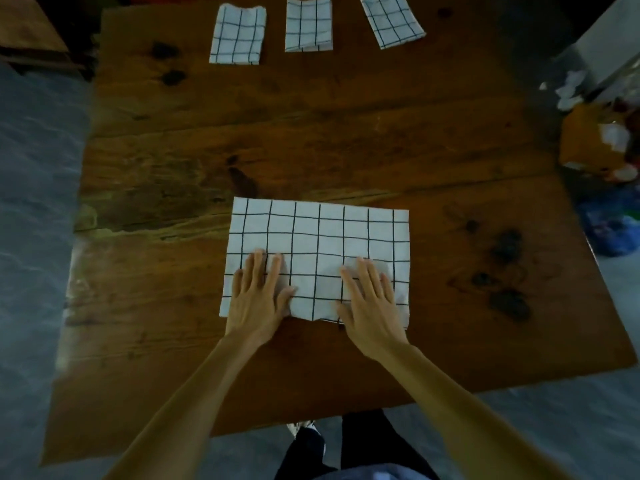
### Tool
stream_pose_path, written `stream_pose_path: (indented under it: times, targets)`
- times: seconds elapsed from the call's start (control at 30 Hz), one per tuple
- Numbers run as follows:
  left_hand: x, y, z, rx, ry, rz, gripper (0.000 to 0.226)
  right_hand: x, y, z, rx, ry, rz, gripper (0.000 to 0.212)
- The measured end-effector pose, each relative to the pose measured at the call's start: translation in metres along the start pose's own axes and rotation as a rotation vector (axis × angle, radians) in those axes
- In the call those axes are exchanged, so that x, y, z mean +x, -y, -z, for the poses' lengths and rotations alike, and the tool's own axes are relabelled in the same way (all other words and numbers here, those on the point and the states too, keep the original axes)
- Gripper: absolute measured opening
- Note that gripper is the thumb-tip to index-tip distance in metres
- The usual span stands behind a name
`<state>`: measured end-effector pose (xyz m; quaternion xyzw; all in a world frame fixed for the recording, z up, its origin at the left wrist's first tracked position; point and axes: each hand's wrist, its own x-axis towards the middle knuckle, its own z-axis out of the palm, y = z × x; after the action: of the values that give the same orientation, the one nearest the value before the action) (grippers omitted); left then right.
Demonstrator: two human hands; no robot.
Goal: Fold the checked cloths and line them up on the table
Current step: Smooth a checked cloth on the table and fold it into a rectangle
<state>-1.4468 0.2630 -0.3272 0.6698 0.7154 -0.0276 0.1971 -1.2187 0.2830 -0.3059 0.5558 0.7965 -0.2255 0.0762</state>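
Observation:
A white cloth with a black grid (318, 233) lies flat on the wooden table (311, 133), folded into a wide rectangle near the front edge. My left hand (258, 296) presses flat on its near left part, fingers straight. My right hand (370, 303) presses flat on its near right part, fingers spread. Three folded checked cloths sit in a row at the far edge: the left one (238, 34), the middle one (308, 24) and the right one (391, 19), which is turned askew.
An orange box with crumpled white paper (595, 140) and a blue bag (613, 223) sit on the floor off the table's right side. Dark knots mark the wood at right (505, 247). My legs and a shoe (304, 431) show below the front edge.

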Motion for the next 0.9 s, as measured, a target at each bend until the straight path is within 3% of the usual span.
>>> stream_pose_path:
  times: [0.27,0.6,0.9]
  targets:
    - [-0.001,0.034,0.007,0.135,0.025,-0.066,0.073,-0.013,-0.045,-0.009,-0.14,-0.007,0.002,0.07]
    - [-0.002,0.003,-0.002,0.06,-0.02,-0.15,0.065,0.006,0.018,-0.015,-0.03,-0.046,0.084,0.059]
    - [0.003,0.043,0.004,0.174,0.021,-0.266,0.065,0.009,-0.022,-0.02,-0.18,-0.036,0.095,0.066]
